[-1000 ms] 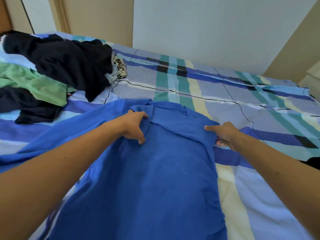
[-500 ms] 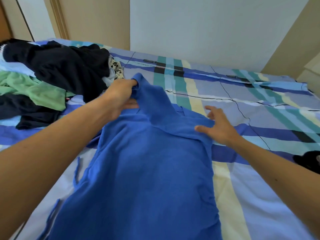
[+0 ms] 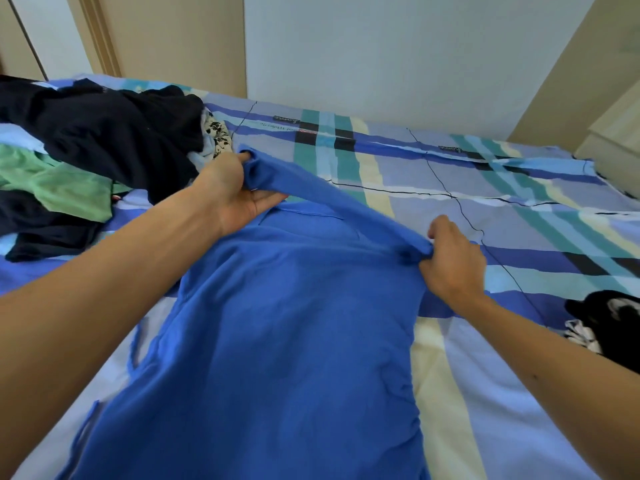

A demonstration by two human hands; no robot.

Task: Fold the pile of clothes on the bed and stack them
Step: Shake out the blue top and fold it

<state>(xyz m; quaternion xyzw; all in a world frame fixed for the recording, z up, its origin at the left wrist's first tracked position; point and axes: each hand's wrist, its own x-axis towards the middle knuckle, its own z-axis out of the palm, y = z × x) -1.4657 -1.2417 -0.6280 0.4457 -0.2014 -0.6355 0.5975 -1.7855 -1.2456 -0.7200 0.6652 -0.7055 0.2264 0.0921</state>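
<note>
The left grip point(image 3: 232, 195) is clamped on the end of a band of the blue shirt point(image 3: 294, 323), thumb over the cloth and fingers under it, holding that end up off the bed point(image 3: 485, 202). The band runs taut from there across to the right grip point(image 3: 453, 265), whose curled fingers pinch a bunched corner of the same shirt at its far right edge. Nearer the person than both grips, the rest of the shirt lies spread over the plaid bedsheet, reaching the lower edge of view. Just left of and beyond the left grip sits the unfolded pile: dark garments point(image 3: 104, 133), a green garment point(image 3: 62, 185) and a bit of flower-print cloth point(image 3: 217, 133). Right of the right grip, well apart, a black-and-white garment point(image 3: 599, 317) lies at the edge of view.
</note>
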